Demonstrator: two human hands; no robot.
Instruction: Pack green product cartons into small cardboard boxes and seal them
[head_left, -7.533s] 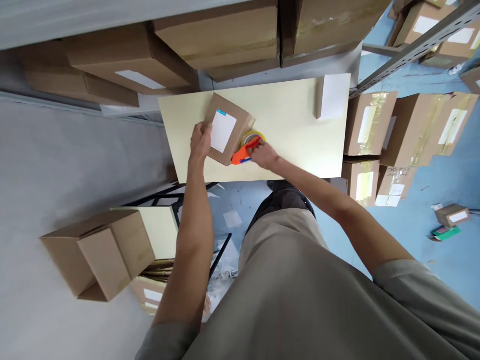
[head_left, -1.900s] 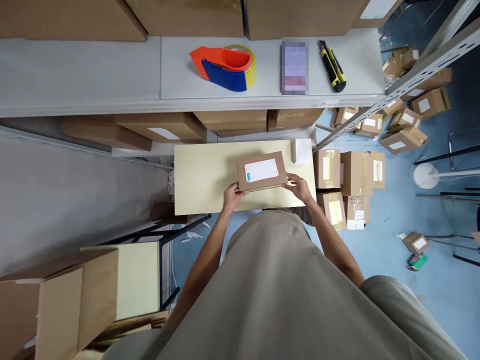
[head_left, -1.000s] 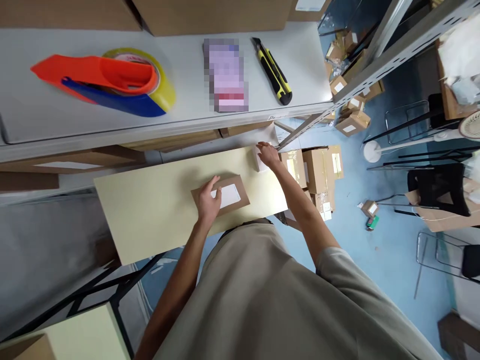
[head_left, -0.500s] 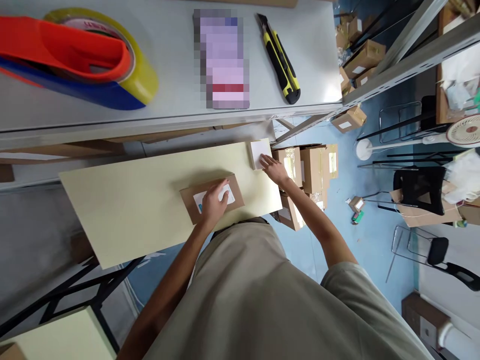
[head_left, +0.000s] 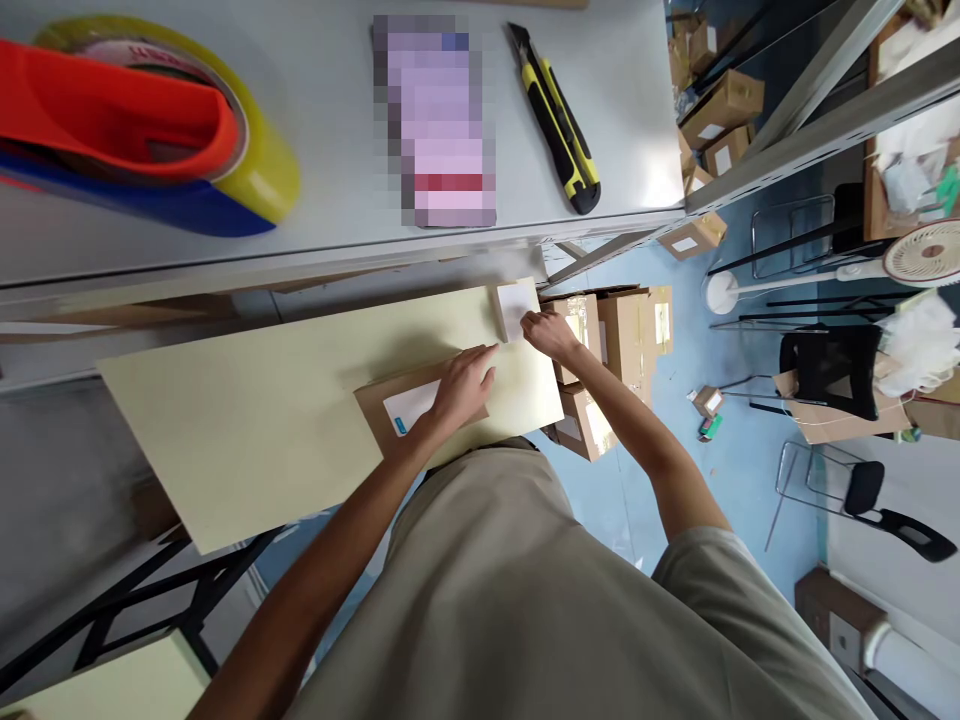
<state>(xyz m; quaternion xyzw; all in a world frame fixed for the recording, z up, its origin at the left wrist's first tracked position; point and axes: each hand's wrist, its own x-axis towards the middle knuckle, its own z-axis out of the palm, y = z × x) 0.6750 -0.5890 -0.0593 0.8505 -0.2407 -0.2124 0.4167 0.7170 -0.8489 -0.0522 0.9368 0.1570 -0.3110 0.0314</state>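
Note:
A brown cardboard box (head_left: 372, 402) lies flat on the pale yellow tabletop (head_left: 247, 420), with a white label (head_left: 405, 408) on its top. My left hand (head_left: 465, 385) is over the box's right end, fingers stretched out to the right and holding nothing. Part of the label and box is hidden under it. Near the table's far right corner is a stack of white paper (head_left: 513, 305). The curled fingers of my right hand (head_left: 551, 333) pinch the stack's near right edge; whether they have one sheet or several I cannot tell.
Above the table runs a grey shelf (head_left: 330, 130) bearing a tape dispenser (head_left: 255, 150), a blurred phone-like object (head_left: 442, 120) and a utility knife (head_left: 559, 120). Cardboard boxes (head_left: 619, 335) are stacked right of the table. Beyond are a fan (head_left: 922, 255) and chairs (head_left: 829, 370).
My left hand has slid right along the box toward the paper stack, uncovering more of the label's left part. My right hand's fingers have curled in at the stack's edge.

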